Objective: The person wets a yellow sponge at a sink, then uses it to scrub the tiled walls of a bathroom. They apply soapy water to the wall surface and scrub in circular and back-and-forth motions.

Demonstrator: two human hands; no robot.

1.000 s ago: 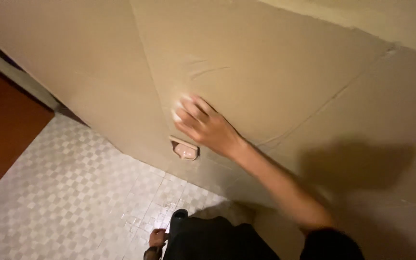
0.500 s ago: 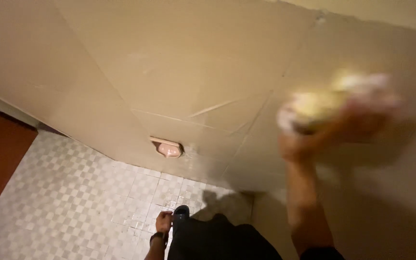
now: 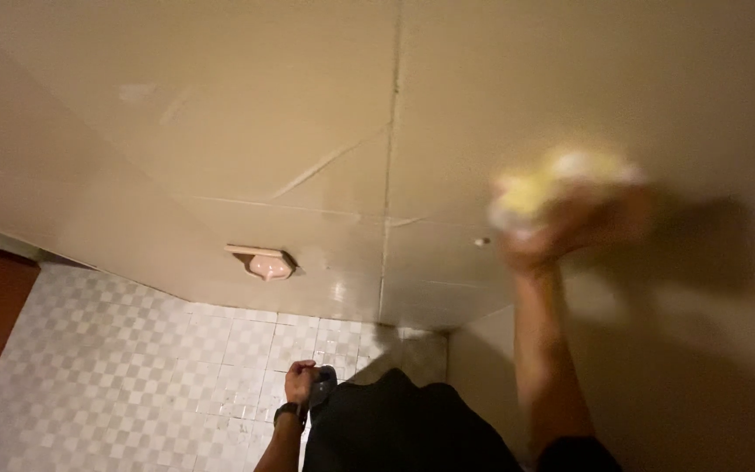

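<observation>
Item: my right hand (image 3: 570, 229), raised against the beige wall panel (image 3: 622, 87), fingers closed over a yellow-and-white cleaning pad (image 3: 561, 179). The pad sits pressed between palm and wall, right of the vertical panel seam (image 3: 392, 131); it is motion-blurred, so its exact kind is unclear.

Item: my left hand (image 3: 301, 383), low by my hip, watch (image 3: 287, 411) on the wrist, wrapped around a dark object (image 3: 323, 385); I cannot tell what it is.

Item: pink wall-mounted soap dish (image 3: 262, 262), low on the left panel, well apart from the pad.

Item: checkered tile floor (image 3: 115, 367) below.
</observation>
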